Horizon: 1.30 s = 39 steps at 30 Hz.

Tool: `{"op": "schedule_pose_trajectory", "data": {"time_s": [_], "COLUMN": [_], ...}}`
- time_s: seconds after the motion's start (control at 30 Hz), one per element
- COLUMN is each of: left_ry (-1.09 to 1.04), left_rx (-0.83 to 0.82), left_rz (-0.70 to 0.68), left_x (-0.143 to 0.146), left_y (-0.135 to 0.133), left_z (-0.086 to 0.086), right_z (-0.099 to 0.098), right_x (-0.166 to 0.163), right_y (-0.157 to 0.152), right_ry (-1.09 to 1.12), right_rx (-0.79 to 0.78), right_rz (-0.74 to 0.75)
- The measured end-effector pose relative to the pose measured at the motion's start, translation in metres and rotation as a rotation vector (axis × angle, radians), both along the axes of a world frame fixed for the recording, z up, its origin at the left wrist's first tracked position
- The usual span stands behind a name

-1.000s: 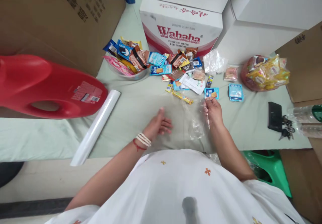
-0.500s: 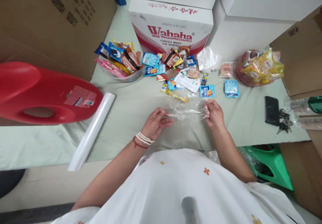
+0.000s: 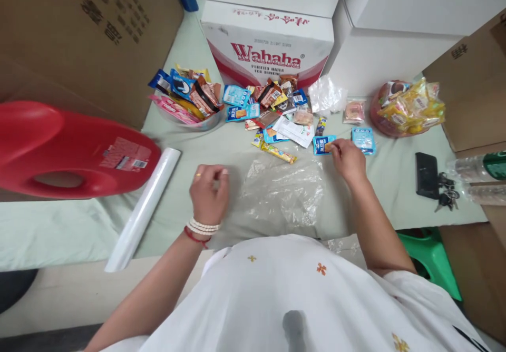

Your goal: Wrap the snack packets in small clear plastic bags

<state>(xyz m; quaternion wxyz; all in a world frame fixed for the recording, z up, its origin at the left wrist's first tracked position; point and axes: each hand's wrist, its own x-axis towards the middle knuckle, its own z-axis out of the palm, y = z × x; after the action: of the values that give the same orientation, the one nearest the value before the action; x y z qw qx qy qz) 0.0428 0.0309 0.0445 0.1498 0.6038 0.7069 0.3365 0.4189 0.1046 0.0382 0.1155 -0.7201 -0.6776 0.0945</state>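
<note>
A clear plastic bag (image 3: 282,186) lies crinkled and flat on the cloth between my hands. To its left, my left hand (image 3: 209,194) hovers with fingers curled in and thumb bent toward them; nothing shows in it. My right hand (image 3: 350,161) is at the right end of a small blue biscuit packet (image 3: 321,145), fingertips closed together on its edge. Another blue packet (image 3: 362,140) lies just beyond that hand. Behind the bag are a yellow snack bar (image 3: 279,153), a white packet (image 3: 295,130) and a pile of mixed snacks (image 3: 272,93).
A bowl of snacks (image 3: 205,124) stands at the left, a reddish bowl (image 3: 379,112) at the right. A plastic-film roll (image 3: 144,209) and large red jug (image 3: 87,178) are on the left. A Wahaha carton (image 3: 269,46) stands behind; a black wallet (image 3: 427,175) and keys (image 3: 447,196) lie right.
Both hands have let go of the plastic bag, which now lies spread on the cloth. My left hand has moved left; my right hand has moved up and right to the blue biscuit packet.
</note>
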Motion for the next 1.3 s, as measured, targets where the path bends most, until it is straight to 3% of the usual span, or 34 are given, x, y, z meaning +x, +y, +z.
{"op": "schedule_pose_trajectory", "data": {"time_s": [0.13,0.2,0.3,0.4,0.47,0.57,0.7,0.77,0.87,1.0,1.1,1.2,1.3], "left_ry": [0.196,0.259,0.295,0.293,0.286,0.286,0.286,0.285,0.276,0.259,0.25,0.228,0.198], "left_rx": [-0.045,-0.116,-0.161,-0.153,-0.145,-0.13,-0.111,-0.104,-0.096,-0.095,-0.098,-0.097,-0.085], "left_rz": [-0.559,-0.671,-0.688,-0.674,-0.673,-0.693,-0.697,-0.694,-0.692,-0.683,-0.685,-0.678,-0.673], "left_x": [0.024,0.026,0.02,0.016,0.016,0.015,0.014,0.013,0.013,0.014,0.014,0.014,0.014], "left_y": [-0.003,-0.003,-0.003,-0.001,0.001,0.002,0.001,0.0,-0.001,-0.001,0.0,0.0,0.0], "left_z": [-0.017,-0.033,-0.049,-0.053,-0.052,-0.052,-0.054,-0.055,-0.054,-0.053,-0.053,-0.054,-0.053], "right_z": [-0.007,-0.011,-0.003,0.021,0.041,0.057,0.04,0.022,0.001,-0.006,0.003,0.016,0.028], "right_x": [0.005,0.009,0.022,0.024,0.005,-0.06,-0.171,-0.214,-0.251,-0.265,-0.263,-0.256,-0.245], "right_y": [0.04,0.046,0.042,0.043,0.058,0.101,0.166,0.185,0.189,0.176,0.172,0.165,0.143], "right_ry": [-0.07,-0.048,0.13,0.305,0.344,0.235,0.029,-0.079,-0.213,-0.272,-0.252,-0.209,-0.172], "right_rx": [-0.039,-0.087,-0.01,0.1,0.114,0.063,-0.026,-0.093,-0.087,-0.014,-0.13,-0.216,-0.148], "right_rz": [0.214,0.189,0.088,0.073,0.181,0.486,0.713,0.726,0.662,0.547,0.454,0.556,0.742]}}
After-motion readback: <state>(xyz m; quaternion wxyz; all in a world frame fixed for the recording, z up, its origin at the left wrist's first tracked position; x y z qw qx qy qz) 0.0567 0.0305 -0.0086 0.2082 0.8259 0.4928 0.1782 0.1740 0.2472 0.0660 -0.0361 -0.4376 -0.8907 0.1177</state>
